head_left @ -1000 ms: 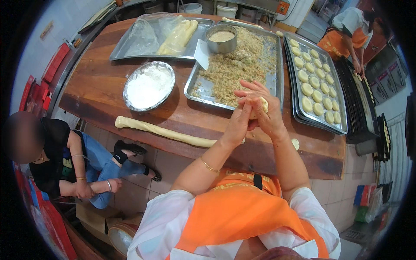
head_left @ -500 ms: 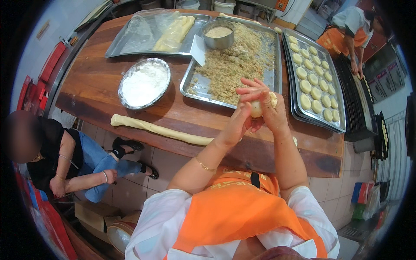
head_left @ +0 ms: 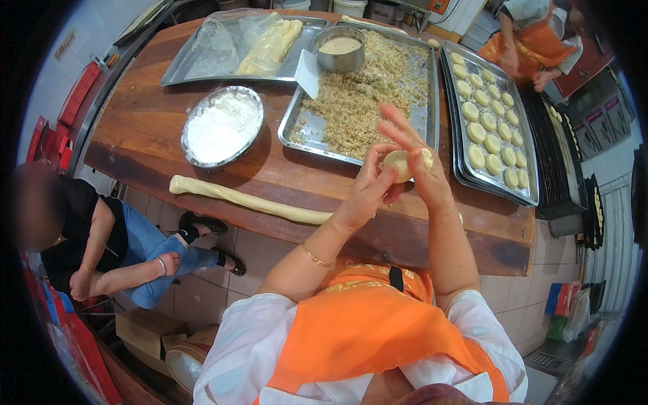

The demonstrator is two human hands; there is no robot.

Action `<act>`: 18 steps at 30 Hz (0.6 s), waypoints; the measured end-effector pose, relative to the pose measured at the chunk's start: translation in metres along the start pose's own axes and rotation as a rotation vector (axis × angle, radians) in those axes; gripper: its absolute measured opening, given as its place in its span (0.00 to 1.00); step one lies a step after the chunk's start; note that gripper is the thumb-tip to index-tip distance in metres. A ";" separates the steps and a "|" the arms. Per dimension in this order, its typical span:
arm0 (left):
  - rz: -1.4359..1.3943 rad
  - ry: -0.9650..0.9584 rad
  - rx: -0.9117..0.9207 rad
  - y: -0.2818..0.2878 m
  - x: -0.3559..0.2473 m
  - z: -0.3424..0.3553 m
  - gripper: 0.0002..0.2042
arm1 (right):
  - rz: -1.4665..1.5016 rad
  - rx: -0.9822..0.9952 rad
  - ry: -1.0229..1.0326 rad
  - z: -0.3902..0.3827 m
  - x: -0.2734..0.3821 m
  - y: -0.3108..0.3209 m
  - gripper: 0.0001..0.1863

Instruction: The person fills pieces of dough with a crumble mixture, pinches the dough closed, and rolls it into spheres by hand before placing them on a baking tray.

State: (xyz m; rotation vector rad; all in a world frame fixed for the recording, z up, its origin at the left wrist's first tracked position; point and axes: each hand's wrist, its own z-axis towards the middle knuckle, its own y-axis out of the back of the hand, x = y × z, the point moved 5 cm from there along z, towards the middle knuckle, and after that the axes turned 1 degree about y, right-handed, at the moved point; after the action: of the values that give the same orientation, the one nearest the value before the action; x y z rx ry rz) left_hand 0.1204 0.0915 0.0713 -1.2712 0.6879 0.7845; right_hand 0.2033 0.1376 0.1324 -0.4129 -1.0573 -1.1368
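Note:
A pale, rounded dough ball (head_left: 398, 164) sits between my two hands, over the near edge of the table. My left hand (head_left: 368, 181) curls around its left side, with the thumb pressed on it. From the right, my right hand (head_left: 432, 181) presses against the ball, some of its fingers stretched up and away. A small lump of dough (head_left: 426, 158) is tucked in the right hand by the thumb. Left of my hands, a long dough roll (head_left: 250, 202) lies along the table edge. Beyond them is a metal tray (head_left: 291, 135) of crumbly filling (head_left: 364, 101).
A metal bowl of white flour (head_left: 224, 128) stands left. Behind are a tray (head_left: 177, 75) with plastic-covered dough (head_left: 270, 47), a round tin (head_left: 341, 61) and a white scraper (head_left: 307, 74). Right is a tray of dough rounds (head_left: 493, 142). A seated person (head_left: 88, 236) and a co-worker (head_left: 533, 40) are nearby.
My right fingers have lifted and spread off the dough ball, leaving more of it showing. The left thumb has come onto the ball. The co-worker's hands have moved apart and up from the dark trays.

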 end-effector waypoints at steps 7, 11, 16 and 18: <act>-0.030 0.056 0.142 0.007 0.007 0.002 0.27 | -0.023 0.295 -0.040 0.003 -0.009 0.006 0.35; 0.035 -0.023 0.089 -0.002 -0.001 0.000 0.32 | 0.067 0.107 -0.034 0.002 -0.006 0.005 0.34; 0.026 0.021 0.212 0.017 0.006 0.002 0.31 | -0.038 0.072 0.070 0.006 0.004 -0.009 0.34; -0.057 -0.018 0.143 0.012 0.010 0.004 0.29 | -0.043 0.219 0.032 0.006 -0.005 0.000 0.34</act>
State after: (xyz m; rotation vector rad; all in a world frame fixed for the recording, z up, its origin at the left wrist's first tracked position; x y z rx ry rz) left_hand 0.1164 0.0978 0.0574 -1.1482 0.6783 0.6877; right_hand 0.2001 0.1446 0.1314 -0.1991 -1.1536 -1.0488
